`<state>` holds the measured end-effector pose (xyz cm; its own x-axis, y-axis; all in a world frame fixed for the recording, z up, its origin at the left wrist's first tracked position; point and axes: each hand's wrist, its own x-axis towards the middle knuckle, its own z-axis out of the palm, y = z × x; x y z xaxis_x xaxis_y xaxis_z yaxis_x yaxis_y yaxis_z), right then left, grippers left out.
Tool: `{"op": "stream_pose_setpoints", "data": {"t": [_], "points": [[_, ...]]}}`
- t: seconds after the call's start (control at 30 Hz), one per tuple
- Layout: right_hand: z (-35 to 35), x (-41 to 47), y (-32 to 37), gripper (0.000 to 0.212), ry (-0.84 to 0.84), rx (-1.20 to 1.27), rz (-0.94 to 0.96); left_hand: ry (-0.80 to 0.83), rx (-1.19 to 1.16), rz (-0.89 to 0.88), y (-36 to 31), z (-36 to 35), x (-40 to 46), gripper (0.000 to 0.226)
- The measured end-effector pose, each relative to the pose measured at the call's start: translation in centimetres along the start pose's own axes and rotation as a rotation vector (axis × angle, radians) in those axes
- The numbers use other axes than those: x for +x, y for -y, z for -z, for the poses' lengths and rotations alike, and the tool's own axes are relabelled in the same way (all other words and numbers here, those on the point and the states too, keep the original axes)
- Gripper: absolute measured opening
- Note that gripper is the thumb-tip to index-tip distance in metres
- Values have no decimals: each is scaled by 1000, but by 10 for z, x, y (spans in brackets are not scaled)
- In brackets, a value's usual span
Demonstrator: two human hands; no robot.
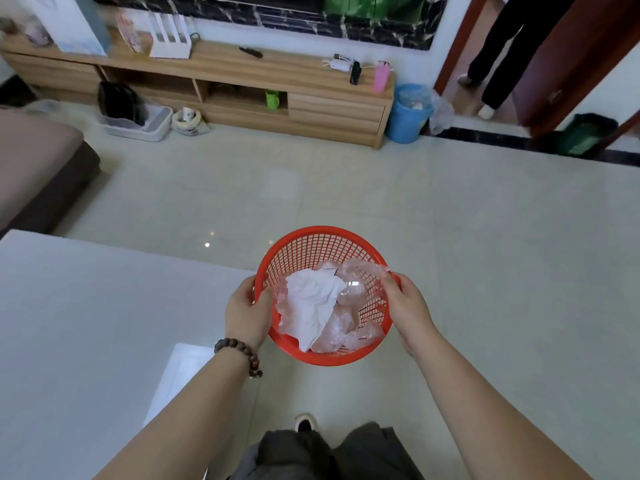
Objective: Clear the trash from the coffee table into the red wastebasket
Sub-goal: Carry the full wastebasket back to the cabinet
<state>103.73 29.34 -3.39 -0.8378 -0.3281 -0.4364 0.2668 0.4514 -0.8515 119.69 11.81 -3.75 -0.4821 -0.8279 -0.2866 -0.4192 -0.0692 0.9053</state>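
Note:
I hold a round red mesh wastebasket (313, 245) above the tiled floor, in front of my knees. My left hand (246, 308), with a bead bracelet on its wrist, grips the left rim. On the right rim my right hand (407, 306) is closed. Inside the basket lie a crumpled white paper (313, 304) and clear crinkled plastic wrap (346, 332); part of the wrap hangs over the rim by my right thumb. The white coffee table (86, 323) fills the lower left, its top bare where I can see it.
A wooden TV cabinet (221, 64) runs along the far wall, with a blue bucket (408, 114) at its right end. A brown sofa (38, 171) sits at the left. A person's legs (498, 57) stand in the doorway at the top right, near a dark bin (588, 135).

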Motion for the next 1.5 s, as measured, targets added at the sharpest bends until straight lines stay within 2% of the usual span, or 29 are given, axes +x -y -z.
{"op": "stream_pose_setpoints", "data": {"t": [0.2,0.47,0.7,0.93,1.3,1.5], "points": [[0,135,59,54,48,6,-19,-20,-31,42,-50,-62,119,20],[-5,369,163,49,142,-37,21,-103,-14,102,-132,-163,318,17],[-37,525,273,45,245,-101,67,-224,-54,156,-201,-197,453,11],[-129,648,354,52,390,-210,101,-349,-107,240,-222,-181,591,10],[-347,833,500,64,620,-270,88,-467,-178,308,-260,-93,848,12],[-438,911,562,57,672,-266,74,-523,-248,348,-285,-57,957,16]]}}
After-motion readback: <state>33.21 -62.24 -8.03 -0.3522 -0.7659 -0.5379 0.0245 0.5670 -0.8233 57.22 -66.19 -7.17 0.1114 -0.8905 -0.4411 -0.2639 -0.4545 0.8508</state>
